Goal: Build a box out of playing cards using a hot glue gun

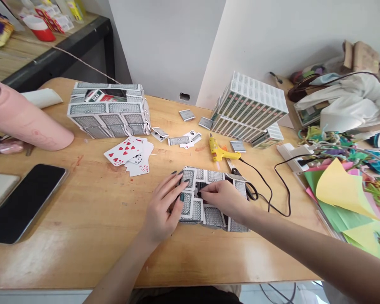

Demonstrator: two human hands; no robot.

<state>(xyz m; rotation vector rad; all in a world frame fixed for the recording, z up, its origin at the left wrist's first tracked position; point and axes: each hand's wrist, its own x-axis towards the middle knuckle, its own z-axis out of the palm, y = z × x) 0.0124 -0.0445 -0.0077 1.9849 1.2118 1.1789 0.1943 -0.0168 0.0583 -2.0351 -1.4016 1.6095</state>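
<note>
Crosswise at lower centre lies the card-covered box [214,216], left hand [164,207] spread on its left end. Right hand [224,198] pinches at its top, anything held unclear

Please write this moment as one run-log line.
left hand: on nearer card-covered box; right hand: fingers at gap in box top; glue gun: on table

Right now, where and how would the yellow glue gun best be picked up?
Probably by its handle, with the right hand coming from above and the right: the glue gun lies on its side, handle pointing right, and the black cord trails from the handle's end.
</note>
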